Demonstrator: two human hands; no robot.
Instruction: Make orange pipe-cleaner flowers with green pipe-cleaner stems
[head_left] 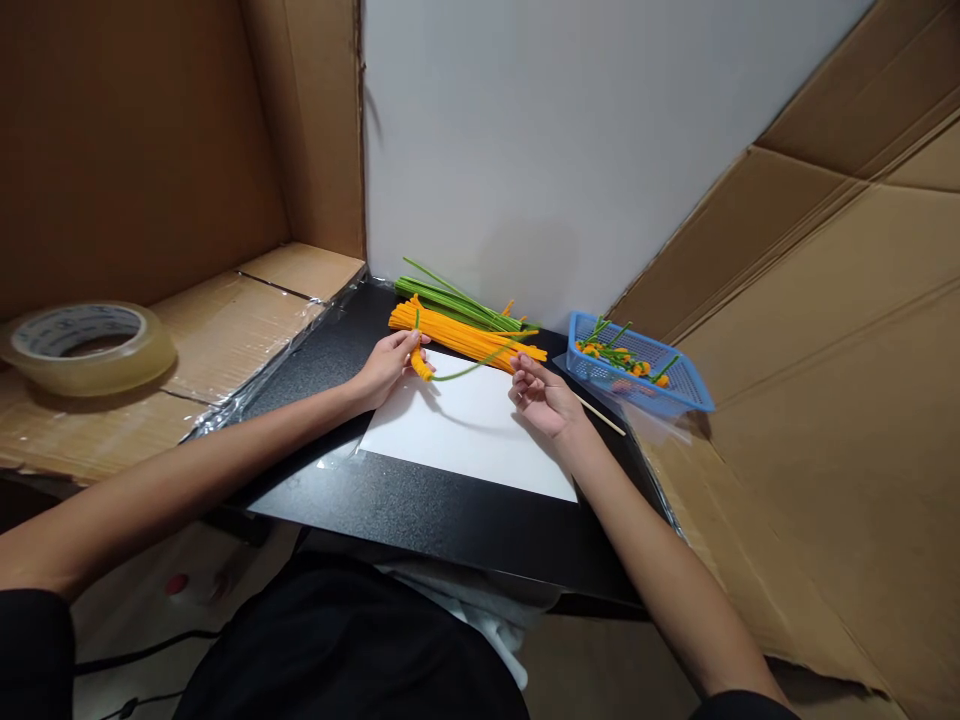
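My left hand (390, 368) pinches an orange coil (421, 364) wound on a green stem, whose short end sticks up above the fingers. From the coil's lower end a thin green stem (469, 371) curves right and up towards my right hand (541, 392). The fingers of my right hand are curled together near the stem; their exact hold on it is too small to make out. Both hands are over a white sheet (465, 440). Just behind them lies a bundle of orange stems (457, 332), with a bundle of green stems (450, 300) behind it.
A blue basket (675, 400) with small orange and green pieces stands at the right. A thin wooden stick (604, 415) lies beside my right wrist. On the cardboard at the left is a large tape roll (150, 360). Cardboard walls flank the black table (420, 510).
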